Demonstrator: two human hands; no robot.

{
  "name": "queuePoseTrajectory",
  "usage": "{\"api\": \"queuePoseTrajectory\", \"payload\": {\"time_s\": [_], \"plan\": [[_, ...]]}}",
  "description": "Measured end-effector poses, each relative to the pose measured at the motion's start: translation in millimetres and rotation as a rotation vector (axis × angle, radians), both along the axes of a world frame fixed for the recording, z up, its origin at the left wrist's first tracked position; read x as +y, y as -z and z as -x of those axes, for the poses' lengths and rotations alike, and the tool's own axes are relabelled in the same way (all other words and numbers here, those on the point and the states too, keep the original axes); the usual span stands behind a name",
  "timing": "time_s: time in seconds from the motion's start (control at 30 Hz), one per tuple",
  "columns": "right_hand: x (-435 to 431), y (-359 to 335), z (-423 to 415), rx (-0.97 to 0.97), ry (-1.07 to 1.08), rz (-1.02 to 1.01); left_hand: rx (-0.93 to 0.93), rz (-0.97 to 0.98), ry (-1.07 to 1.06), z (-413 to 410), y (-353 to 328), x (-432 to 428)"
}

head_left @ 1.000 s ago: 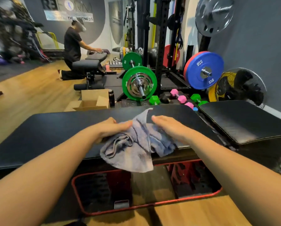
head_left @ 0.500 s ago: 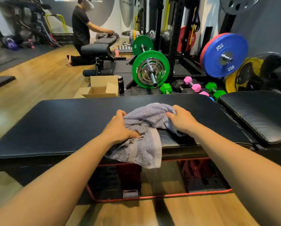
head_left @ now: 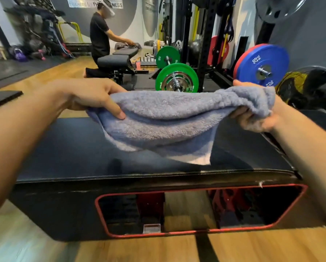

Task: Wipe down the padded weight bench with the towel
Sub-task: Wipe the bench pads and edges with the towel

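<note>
The black padded bench (head_left: 67,148) stretches across the middle of the head view, with a red frame under its near side. A grey-blue towel (head_left: 167,118) is stretched in the air above the pad, sagging in the middle, its lower corner hanging just over the pad. My left hand (head_left: 90,97) grips the towel's left end, thumb on top. At the right end, my right hand (head_left: 256,118) holds it with the cloth bunched over the fingers.
A barbell with green plates (head_left: 176,78) and a black rack stand behind the bench. Blue and red plates (head_left: 262,67) and a yellow fan (head_left: 307,89) are at the right. Another person (head_left: 99,38) kneels at a second bench (head_left: 115,62) farther back on the wooden floor.
The towel lay crumpled on the pad's near edge under both hands. Both hands have since lifted it off the bench and pulled it wide apart between them.
</note>
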State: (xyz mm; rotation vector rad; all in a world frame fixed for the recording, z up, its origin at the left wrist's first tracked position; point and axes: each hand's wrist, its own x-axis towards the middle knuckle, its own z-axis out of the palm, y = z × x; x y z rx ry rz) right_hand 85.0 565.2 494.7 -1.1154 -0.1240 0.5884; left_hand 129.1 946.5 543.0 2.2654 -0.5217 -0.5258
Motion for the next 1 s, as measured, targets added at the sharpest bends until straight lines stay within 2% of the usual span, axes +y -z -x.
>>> {"api": "queuePoseTrajectory", "payload": {"time_s": [0.07, 0.13, 0.2, 0.23, 0.27, 0.33, 0.37, 0.4, 0.47, 0.53, 0.63, 0.73, 0.87, 1.0], "plan": [[-4.0, 3.7, 0.4, 0.092, 0.020, -0.029, 0.076, -0.013, -0.003, -9.6, 6.6, 1.5], [6.1, 20.3, 2.0, 0.086, 0.231, 0.134, 0.010, -0.226, -0.042, -24.9, 35.2, 0.0], [14.6, 43.0, 7.5, 0.075, 0.265, 0.528, -0.179, -0.492, -0.115, -33.7, 72.6, 0.7], [19.3, 52.7, 7.2, 0.046, 0.250, 0.828, -0.310, -0.588, -0.140, -32.5, 91.0, 0.1], [19.2, 59.7, 2.5, -0.026, 0.292, 1.119, -0.448, -0.612, -0.155, -25.6, 107.7, -3.5], [19.5, 65.0, -5.9, -0.357, 0.475, 1.538, -0.658, -0.460, -0.132, -3.9, 134.1, -18.7], [26.8, 65.4, -7.1, -0.554, 0.516, 1.597, -0.673, -0.369, -0.079, 6.5, 145.3, -27.6], [40.2, 63.9, -3.7, -0.714, 0.459, 1.578, -0.632, -0.335, -0.021, 16.4, 155.2, -35.7], [65.5, 77.0, 2.4, -0.885, 0.147, 1.546, -0.534, -0.425, 0.038, 30.7, 178.1, -41.8], [83.8, 104.6, 12.6, -0.921, -0.085, 1.630, -0.544, -0.511, -0.011, 38.9, 195.0, -35.2], [86.3, 132.8, 30.8, -0.903, -0.004, 1.829, -0.635, -0.563, -0.015, 52.7, 202.1, -29.0], [108.9, 143.2, 40.3, -0.986, 0.067, 1.928, -0.705, -0.574, 0.046, 58.8, 199.6, -22.6], [178.3, 144.2, 32.0, -1.055, 0.009, 1.850, -0.742, -0.652, 0.031, 58.4, 203.9, 33.3], [258.6, 144.0, 5.1, -1.161, -0.095, 1.782, -0.689, -0.721, -0.099, 55.7, 207.1, 117.7]]}}
